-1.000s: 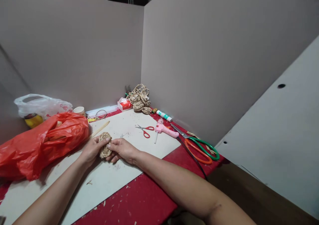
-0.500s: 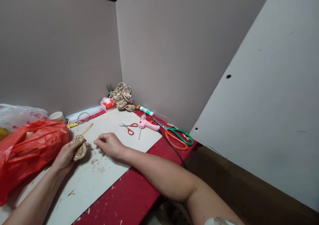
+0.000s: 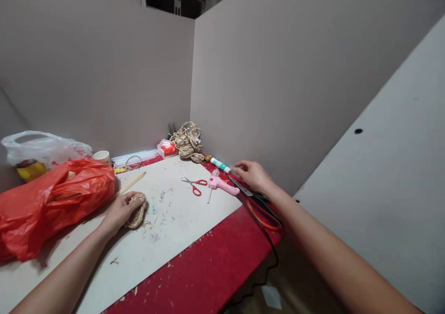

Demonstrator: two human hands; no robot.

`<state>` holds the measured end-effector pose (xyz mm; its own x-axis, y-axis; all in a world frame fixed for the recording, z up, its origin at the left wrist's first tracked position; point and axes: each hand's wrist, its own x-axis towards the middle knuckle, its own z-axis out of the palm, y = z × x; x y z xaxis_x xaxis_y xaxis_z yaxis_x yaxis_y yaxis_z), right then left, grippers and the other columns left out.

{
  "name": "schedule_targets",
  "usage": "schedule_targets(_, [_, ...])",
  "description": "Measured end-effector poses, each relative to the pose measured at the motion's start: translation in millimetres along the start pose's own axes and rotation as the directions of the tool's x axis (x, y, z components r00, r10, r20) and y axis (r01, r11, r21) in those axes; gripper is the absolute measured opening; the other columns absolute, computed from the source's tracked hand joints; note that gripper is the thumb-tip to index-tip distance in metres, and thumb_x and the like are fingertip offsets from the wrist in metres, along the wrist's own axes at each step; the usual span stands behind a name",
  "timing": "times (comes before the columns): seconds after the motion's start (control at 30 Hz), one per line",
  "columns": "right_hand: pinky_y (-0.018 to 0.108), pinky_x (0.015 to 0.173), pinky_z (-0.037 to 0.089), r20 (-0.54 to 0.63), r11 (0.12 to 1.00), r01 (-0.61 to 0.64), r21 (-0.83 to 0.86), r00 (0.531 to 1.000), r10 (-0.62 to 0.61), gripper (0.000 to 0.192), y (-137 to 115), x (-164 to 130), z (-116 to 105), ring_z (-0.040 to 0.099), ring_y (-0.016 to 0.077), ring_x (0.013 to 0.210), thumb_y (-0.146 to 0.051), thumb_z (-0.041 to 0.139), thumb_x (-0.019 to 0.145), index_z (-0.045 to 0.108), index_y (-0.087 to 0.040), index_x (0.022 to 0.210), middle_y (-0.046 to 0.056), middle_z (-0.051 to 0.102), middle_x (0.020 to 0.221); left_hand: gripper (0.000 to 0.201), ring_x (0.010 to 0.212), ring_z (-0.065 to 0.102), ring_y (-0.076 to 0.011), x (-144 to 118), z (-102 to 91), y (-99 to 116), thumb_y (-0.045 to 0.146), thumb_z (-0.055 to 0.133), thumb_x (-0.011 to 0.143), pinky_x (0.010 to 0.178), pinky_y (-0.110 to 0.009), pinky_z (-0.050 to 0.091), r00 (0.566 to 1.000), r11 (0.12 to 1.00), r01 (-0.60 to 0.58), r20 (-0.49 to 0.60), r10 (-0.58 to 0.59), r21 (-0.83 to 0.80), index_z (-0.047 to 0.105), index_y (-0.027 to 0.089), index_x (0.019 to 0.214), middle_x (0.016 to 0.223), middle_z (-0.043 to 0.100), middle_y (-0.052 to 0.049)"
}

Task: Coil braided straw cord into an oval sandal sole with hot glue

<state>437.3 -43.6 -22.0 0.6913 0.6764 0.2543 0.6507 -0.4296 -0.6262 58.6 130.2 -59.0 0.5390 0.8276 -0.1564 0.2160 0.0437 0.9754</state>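
Where I look down through the head camera, the left hand [image 3: 120, 209], at the left of the work area, has its fingers closed around a woven oval [image 3: 136, 215] of straw-coloured cord, with the thumb across its upper face; I hold this piece over the white sheet [image 3: 181, 212] that covers much of the red tabletop [image 3: 208, 253]. My right hand [image 3: 253, 176] is well apart from it, near the right wall panel [image 3: 264, 96], its fingers bent and the gap between thumb and forefinger narrow; I cannot tell whether anything is pinched there. Just beside those fingers lies a green-and-white tube [image 3: 220, 165], and the large scissors [image 3: 240, 186] lie below the same hand, their green and orange handles partly hidden by my wrist and forearm. The pink glue gun [image 3: 222, 184] rests between the large scissors and the small red-handled scissors [image 3: 197, 189], which lie on the sheet. Toward the far corner I find a heap of coiled cord [image 3: 188, 144] beside a red-and-white box [image 3: 167, 149]. To the left of my left hand sits a red plastic bag [image 3: 62, 202], with a pale wooden stick [image 3: 132, 184] slanting out just beyond the knuckles.
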Motion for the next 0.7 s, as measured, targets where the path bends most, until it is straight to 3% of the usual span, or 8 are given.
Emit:
schedule_targets(0.17, [0.038,0.081,0.053,0.084,0.987,0.144,-0.076,0.987,-0.138,0.024,-45.9,29.4,37.0,0.062,0.0182,0.093,-0.032,0.055,0.093,0.060,-0.016,0.111,0.007,0.062,0.111,0.056,0.052,0.050,-0.0111,0.2,3.0,-3.0,0.050,0.073,0.061,0.049,-0.022,0.033,0.996,0.991,-0.060,-0.061,0.067,0.118,0.063,0.012,0.101,0.068,0.064,-0.001])
schedule_targets(0.33, [0.041,0.083,0.052,0.059,0.963,0.263,-0.064,0.964,-0.259,0.031,-111.6,78.7,86.0,0.061,0.0209,0.099,-0.032,0.056,0.092,0.056,-0.017,0.119,0.009,0.059,0.119,0.051,0.057,0.052,-0.0133,0.5,5.1,-6.0,0.047,0.067,0.065,0.054,-0.024,0.036,0.987,0.974,-0.120,-0.080,0.137,0.193,0.064,0.012,0.103,0.071,0.065,-0.002])
schedule_targets(0.47, [0.043,0.084,0.052,0.045,0.962,0.271,-0.040,0.962,-0.269,0.033,-147.7,109.2,122.5,0.060,0.0217,0.101,-0.032,0.056,0.092,0.055,-0.017,0.121,0.009,0.058,0.121,0.039,0.068,0.057,-0.0171,1.7,4.5,-11.4,0.042,0.062,0.071,0.062,-0.026,0.041,0.980,0.957,-0.181,-0.039,0.195,0.227,0.067,0.013,0.095,0.079,0.068,-0.005])
schedule_targets(0.57, [0.042,0.083,0.052,0.069,0.971,0.238,-0.013,0.969,-0.236,0.031,-157.6,126.8,135.9,0.061,0.0213,0.100,-0.032,0.056,0.092,0.056,-0.017,0.120,0.009,0.058,0.120,0.035,0.072,0.059,-0.0188,1.9,5.1,-13.3,0.039,0.058,0.074,0.065,-0.028,0.042,0.980,0.953,-0.187,-0.028,0.199,0.238,0.067,0.012,0.095,0.081,0.069,-0.006])
schedule_targets(0.7, [0.041,0.083,0.052,-0.006,0.986,0.161,0.029,0.987,-0.161,0.031,-144.6,149.8,127.5,0.061,0.0216,0.100,-0.032,0.056,0.092,0.057,-0.017,0.119,0.008,0.058,0.120,0.032,0.077,0.060,-0.0197,1.9,7.2,-13.1,0.033,0.056,0.075,0.070,-0.029,0.043,0.976,0.946,-0.202,-0.026,0.216,0.254,0.067,0.012,0.095,0.085,0.069,-0.007])
